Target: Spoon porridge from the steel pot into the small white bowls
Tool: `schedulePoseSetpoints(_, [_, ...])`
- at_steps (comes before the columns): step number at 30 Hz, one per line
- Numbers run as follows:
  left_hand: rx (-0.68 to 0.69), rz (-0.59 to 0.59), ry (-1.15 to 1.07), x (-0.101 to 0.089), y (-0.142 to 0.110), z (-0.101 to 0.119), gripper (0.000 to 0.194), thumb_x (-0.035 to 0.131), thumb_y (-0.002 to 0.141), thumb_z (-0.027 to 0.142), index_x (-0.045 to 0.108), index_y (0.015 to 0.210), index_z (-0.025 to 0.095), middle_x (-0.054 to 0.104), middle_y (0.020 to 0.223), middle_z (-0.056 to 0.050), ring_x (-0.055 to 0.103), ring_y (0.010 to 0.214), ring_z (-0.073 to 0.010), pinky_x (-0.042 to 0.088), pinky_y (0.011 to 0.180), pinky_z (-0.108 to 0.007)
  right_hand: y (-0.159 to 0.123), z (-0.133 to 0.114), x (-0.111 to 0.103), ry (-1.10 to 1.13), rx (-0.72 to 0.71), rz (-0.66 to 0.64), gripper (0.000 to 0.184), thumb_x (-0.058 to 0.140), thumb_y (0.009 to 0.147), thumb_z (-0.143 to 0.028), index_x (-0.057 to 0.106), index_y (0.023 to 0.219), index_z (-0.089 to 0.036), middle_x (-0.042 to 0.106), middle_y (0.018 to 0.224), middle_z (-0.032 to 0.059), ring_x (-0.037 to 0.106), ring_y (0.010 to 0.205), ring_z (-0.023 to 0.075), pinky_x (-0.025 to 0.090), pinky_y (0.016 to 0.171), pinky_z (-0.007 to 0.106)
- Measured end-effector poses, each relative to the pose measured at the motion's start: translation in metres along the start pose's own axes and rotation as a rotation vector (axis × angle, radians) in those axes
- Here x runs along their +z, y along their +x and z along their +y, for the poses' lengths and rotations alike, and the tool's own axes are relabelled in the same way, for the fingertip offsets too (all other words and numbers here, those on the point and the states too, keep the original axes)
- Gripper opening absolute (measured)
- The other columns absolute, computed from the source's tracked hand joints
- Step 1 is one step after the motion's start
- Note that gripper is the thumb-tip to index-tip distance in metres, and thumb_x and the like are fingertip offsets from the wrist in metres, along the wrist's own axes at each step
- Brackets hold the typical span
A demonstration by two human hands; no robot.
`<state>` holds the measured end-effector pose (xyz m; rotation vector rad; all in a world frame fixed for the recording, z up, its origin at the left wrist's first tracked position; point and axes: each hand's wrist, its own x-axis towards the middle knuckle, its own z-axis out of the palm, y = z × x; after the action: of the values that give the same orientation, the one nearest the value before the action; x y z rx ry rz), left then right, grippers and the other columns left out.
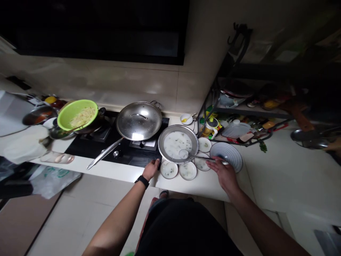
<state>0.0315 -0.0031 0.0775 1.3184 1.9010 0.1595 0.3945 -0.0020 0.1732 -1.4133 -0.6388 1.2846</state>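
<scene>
My right hand [223, 174] is closed on the handle of a ladle [197, 156]. The ladle's round head lies in the milky liquid, flecked with dark green bits, inside a steel basin [160, 151]. My left hand [151, 169], with a black watch on its wrist, is at the counter's front edge beside the basin. Its fingers are curled at a small dark thing that I cannot make out. Several small bowls hold similar pale liquid, among them a front left bowl [168, 170] and a front middle bowl [188, 171]. A striped blue-white bowl [234, 156] stands under my right hand.
A lidded pan [139, 122] sits on the black hob [125, 156], its long handle pointing front left. Further left is a green bowl [62, 119] of pale shreds. A crowded rack [255, 113] rises at the right. Behind the basin stands a small white dish [188, 122].
</scene>
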Motion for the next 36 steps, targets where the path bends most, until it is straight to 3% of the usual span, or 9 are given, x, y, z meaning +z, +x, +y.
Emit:
schedulePoseSetpoints(6, [0.006,0.007,-0.010,0.000,-0.001,0.001,0.060,0.028,0.104,0.055,0.071,0.105,0.014,0.076,0.114,-0.020,0.068,0.118,-0.0301,0.048,0.095,-0.034,-0.025,-0.009,-0.034,-0.036,0.025,0.042,0.050,0.091,0.064,-0.055,0.071,0.088,-0.017,0.078,0.098,0.0120,0.079,0.077,0.0309,0.064,0.083,0.051])
schedulePoseSetpoints(10, [0.007,0.000,0.006,-0.001,-0.001,0.003,0.060,0.027,0.104,0.054,0.071,0.106,0.013,0.075,0.117,-0.021,0.068,0.118,-0.0309,0.048,0.096,-0.035,-0.037,0.000,-0.048,-0.106,0.053,0.030,0.056,0.089,0.063,-0.062,0.071,0.090,-0.016,0.078,0.090,0.0131,0.079,0.079,0.0349,0.064,0.082,0.054])
schedulePoseSetpoints(14, [0.007,-0.007,0.022,-0.001,-0.002,0.004,0.062,0.026,0.103,0.054,0.070,0.108,0.012,0.075,0.116,-0.022,0.068,0.117,-0.0322,0.048,0.096,-0.036,-0.046,0.012,-0.050,-0.279,-0.012,-0.017,0.051,0.076,0.079,-0.064,0.073,0.096,-0.016,0.079,0.084,0.0130,0.079,0.081,0.0339,0.064,0.081,0.052])
schedulePoseSetpoints(16, [0.006,-0.006,0.016,-0.001,-0.002,0.004,0.061,0.026,0.103,0.054,0.070,0.109,0.011,0.075,0.116,-0.022,0.067,0.118,-0.0327,0.047,0.096,-0.036,-0.053,0.014,-0.051,-0.472,-0.161,-0.143,0.041,0.065,0.091,-0.057,0.075,0.100,-0.018,0.080,0.089,0.0130,0.079,0.085,0.0308,0.064,0.083,0.048])
schedulePoseSetpoints(19, [0.011,-0.005,0.008,-0.001,-0.002,0.004,0.061,0.027,0.104,0.053,0.071,0.109,0.011,0.075,0.117,-0.022,0.067,0.119,-0.0328,0.047,0.097,-0.036,-0.066,0.009,-0.053,-0.853,-0.526,-0.522,0.027,0.056,0.097,-0.035,0.077,0.109,-0.025,0.078,0.113,0.0113,0.076,0.101,0.0263,0.062,0.091,0.040])
schedulePoseSetpoints(21, [0.013,-0.004,0.008,-0.001,-0.002,0.003,0.061,0.027,0.103,0.054,0.071,0.107,0.012,0.075,0.115,-0.022,0.068,0.117,-0.0326,0.048,0.096,-0.036,-0.073,0.002,-0.054,-1.047,-0.742,-0.743,0.034,0.053,0.095,-0.022,0.075,0.119,-0.027,0.075,0.124,0.0092,0.074,0.108,0.0238,0.061,0.093,0.035])
schedulePoseSetpoints(23, [0.016,-0.003,0.009,0.000,0.000,0.001,0.061,0.027,0.104,0.054,0.071,0.107,0.012,0.076,0.114,-0.022,0.068,0.116,-0.0319,0.048,0.096,-0.036,-0.076,-0.004,-0.052,-1.132,-0.867,-0.811,0.043,0.050,0.093,-0.015,0.072,0.127,-0.027,0.073,0.127,0.0087,0.073,0.108,0.0223,0.060,0.093,0.033])
schedulePoseSetpoints(28, [0.026,0.006,0.003,0.003,0.002,-0.002,0.060,0.027,0.104,0.053,0.071,0.110,0.012,0.075,0.115,-0.021,0.068,0.119,-0.0304,0.048,0.098,-0.035,-0.045,-0.011,-0.027,-1.060,-0.861,-0.579,0.037,0.048,0.098,-0.021,0.073,0.124,-0.026,0.073,0.127,0.0089,0.071,0.113,0.0234,0.058,0.099,0.038])
schedulePoseSetpoints(36, [0.001,0.010,-0.013,0.001,0.000,0.001,0.058,0.028,0.104,0.054,0.070,0.103,0.014,0.076,0.113,-0.020,0.069,0.115,-0.0305,0.048,0.093,-0.034,0.029,0.016,0.023,-0.705,-0.539,-0.321,0.037,0.049,0.099,-0.050,0.074,0.106,-0.023,0.078,0.107,0.0109,0.075,0.098,0.0267,0.059,0.092,0.044])
